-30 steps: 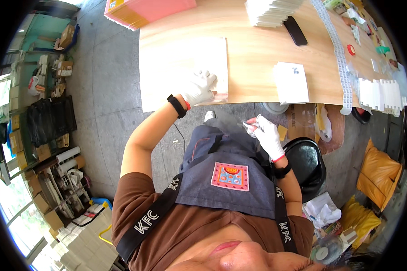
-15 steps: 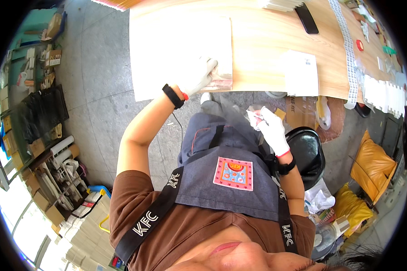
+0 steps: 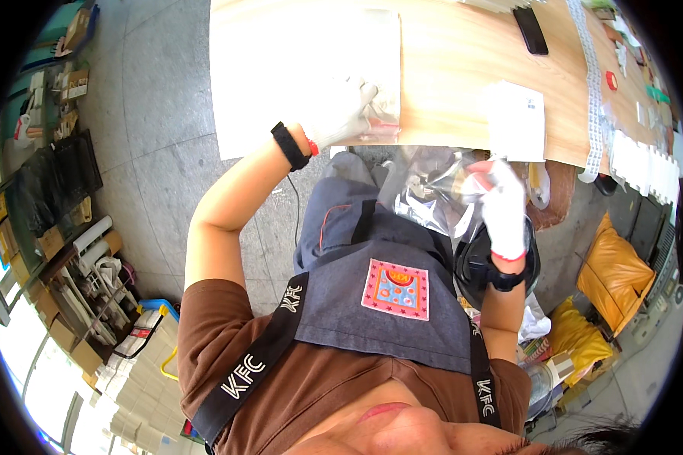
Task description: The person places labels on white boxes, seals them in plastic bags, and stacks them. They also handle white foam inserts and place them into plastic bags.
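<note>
We find the clear plastic film extending leftward from the nearer right hand, its fingers pinching it, the left hand's grip indeterminable.

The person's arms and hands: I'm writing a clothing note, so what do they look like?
Left hand and right hand wear white gloves with red wrist edging. Each wrist has a black band. Brown sleeves are short. A thin dark cable shows below the left band; whether they join is unclear.
</note>
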Demonstrator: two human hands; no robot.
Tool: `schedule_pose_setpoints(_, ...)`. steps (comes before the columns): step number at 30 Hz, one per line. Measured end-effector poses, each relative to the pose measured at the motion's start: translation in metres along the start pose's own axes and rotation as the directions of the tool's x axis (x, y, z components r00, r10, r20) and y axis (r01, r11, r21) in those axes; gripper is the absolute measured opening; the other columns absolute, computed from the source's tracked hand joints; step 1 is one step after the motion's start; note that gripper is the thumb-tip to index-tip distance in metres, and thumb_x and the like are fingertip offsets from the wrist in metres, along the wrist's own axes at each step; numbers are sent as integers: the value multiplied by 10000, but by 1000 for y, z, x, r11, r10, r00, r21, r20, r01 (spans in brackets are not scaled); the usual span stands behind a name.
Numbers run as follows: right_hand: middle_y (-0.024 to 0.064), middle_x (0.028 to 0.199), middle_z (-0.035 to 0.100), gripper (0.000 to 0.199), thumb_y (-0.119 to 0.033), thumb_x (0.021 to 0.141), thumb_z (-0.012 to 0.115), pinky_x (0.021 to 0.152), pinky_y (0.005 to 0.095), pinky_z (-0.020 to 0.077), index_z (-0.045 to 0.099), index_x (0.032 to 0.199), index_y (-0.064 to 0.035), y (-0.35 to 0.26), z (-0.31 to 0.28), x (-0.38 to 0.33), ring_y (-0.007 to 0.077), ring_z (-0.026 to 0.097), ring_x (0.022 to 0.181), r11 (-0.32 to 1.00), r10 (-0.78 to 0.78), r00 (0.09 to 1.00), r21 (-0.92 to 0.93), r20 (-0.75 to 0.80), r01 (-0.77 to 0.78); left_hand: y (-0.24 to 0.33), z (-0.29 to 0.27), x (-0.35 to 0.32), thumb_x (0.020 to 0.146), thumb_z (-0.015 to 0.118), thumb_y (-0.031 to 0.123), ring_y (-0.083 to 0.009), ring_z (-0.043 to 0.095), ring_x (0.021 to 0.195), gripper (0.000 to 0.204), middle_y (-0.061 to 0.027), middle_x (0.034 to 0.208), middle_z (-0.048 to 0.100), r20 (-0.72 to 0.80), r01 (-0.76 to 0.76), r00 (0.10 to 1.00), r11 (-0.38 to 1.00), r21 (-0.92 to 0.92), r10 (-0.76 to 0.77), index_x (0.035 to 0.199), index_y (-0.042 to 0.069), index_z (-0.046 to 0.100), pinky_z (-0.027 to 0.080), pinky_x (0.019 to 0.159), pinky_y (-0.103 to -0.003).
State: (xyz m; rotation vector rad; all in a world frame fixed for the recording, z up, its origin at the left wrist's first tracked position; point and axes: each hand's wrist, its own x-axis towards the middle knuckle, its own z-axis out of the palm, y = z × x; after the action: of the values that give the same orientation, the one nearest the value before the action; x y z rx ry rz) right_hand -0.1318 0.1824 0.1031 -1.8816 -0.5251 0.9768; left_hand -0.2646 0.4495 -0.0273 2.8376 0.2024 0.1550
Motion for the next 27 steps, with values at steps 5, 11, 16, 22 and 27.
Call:
schedule_pose_setpoints(5, 12, 905, 596, 248, -199, 998, 527, 731, 311, 495, 553, 1202, -60, 9, -35, 36, 133, 572, 828, 489, -312, 904, 766, -292, 416, 2, -13, -9, 785, 710, 364, -320, 566, 1038, 455, -135, 1203, 574, -25, -82, 996, 995, -59, 80, 1120, 75, 603, 463, 898, -432)
schedule_pose_setpoints(11, 91, 1037, 565, 307, -128, 982, 515, 831, 323, 500, 502, 1271, -25, 19, 30, 88, 190, 588, 933, 566, 30, 864, 721, -502, 399, -5, -11, -12, 758, 645, 176, -304, 564, 1000, 285, -106, 1147, 581, -37, -78, 997, 989, -126, 74, 1029, 98, 601, 472, 860, -424)
schedule_pose_setpoints(16, 128, 1081, 639, 347, -87, 940, 573, 738, 347, 550, 497, 1273, -25, 75, 56, 147, 218, 641, 828, 769, 223, 842, 620, -492, 158, 1, -13, -10, 753, 602, 88, -292, 582, 920, 176, -97, 1042, 604, -56, -13, 998, 983, -185, 2, 927, 85, 574, 480, 790, -410)
schedule_pose_setpoints(22, 176, 1183, 592, 492, -47, 915, 592, 817, 348, 550, 404, 1368, -13, 69, 53, 133, 234, 639, 933, 828, 55, 882, 515, -468, 221, -18, 2, -7, 746, 598, 87, -334, 592, 832, 246, -137, 932, 612, 18, 153, 987, 894, -421, -160, 990, 67, 570, 488, 775, -405)
schedule_pose_setpoints(27, 191, 1273, 556, 585, -1, 838, 636, 875, 312, 522, 409, 1377, -26, 54, 58, 110, 233, 590, 1051, 917, -389, 738, -309, -552, 252, -6, 2, -9, 722, 649, 152, -342, 585, 883, 338, -132, 996, 594, -51, 23, 998, 984, -174, -32, 1045, 78, 582, 488, 769, -429)
